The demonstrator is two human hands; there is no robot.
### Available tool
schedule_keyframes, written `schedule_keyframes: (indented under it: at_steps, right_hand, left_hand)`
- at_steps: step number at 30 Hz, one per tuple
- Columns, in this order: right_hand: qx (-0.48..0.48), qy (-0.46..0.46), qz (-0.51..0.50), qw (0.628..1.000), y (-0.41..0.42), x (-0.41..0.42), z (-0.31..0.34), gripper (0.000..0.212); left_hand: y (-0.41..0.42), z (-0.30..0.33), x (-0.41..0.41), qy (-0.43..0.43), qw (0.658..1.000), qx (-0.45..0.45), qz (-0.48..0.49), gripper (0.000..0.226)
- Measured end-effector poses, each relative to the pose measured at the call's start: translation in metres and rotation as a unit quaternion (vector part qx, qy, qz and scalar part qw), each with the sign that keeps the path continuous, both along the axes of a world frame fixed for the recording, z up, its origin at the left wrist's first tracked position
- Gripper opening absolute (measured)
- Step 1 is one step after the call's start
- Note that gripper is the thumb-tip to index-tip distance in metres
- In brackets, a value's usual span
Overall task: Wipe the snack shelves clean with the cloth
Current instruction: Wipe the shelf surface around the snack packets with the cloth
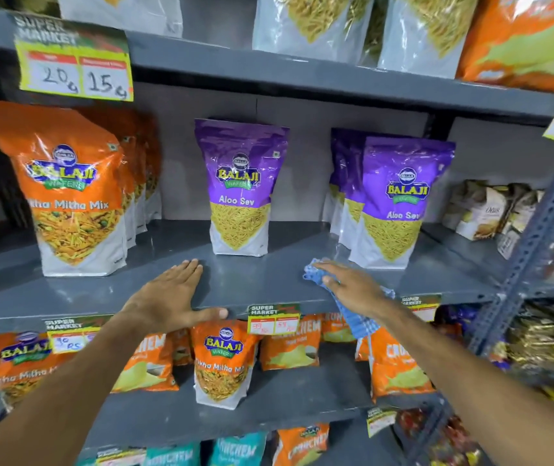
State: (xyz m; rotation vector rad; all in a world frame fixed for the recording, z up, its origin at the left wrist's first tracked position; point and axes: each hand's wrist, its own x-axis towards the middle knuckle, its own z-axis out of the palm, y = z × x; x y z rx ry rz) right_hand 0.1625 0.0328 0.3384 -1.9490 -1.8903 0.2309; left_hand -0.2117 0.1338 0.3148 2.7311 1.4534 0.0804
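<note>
Where the grey metal middle shelf (255, 280) runs across the view, the right hand (352, 284) lies palm down with its fingers stretched out flat, pressing a blue checked cloth (356, 314) against the shelf surface; the cloth shows at the fingertips and beneath the palm, and its loose end hangs over the front edge of the shelf, below the wrist. The left hand (168, 297) rests open and flat on the same shelf, well apart from the cloth, fingers pointing toward the back and the thumb hooked over the front lip. Between the two hands and farther back stands a purple Aloo Sev pouch (240, 190), upright and alone. Just beyond the right hand's fingertips stands a second purple Aloo Sev pouch (394, 203), with more of the same lined up behind it. At the left end of the shelf is an orange Mitha Mix pouch (74, 196) fronting a row of the same. A yellow price tag (74, 68) marked 20 and 15 hangs from the shelf above, and a smaller Super Market label (273, 319) is fixed to the front lip between the hands. The lower shelf (268, 391) carries orange snack packs, and a perforated grey upright (531, 250) frames the right side.
</note>
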Motion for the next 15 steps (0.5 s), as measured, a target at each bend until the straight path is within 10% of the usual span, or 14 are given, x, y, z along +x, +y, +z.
schedule_keyframes:
  at_steps: [15]
  right_hand:
    - [0.033, 0.035, 0.208, 0.977, 0.011, -0.101, -0.020, 0.038]
  left_hand:
    - [0.002, -0.003, 0.000, 0.007, 1.000, 0.006, 0.009, 0.146]
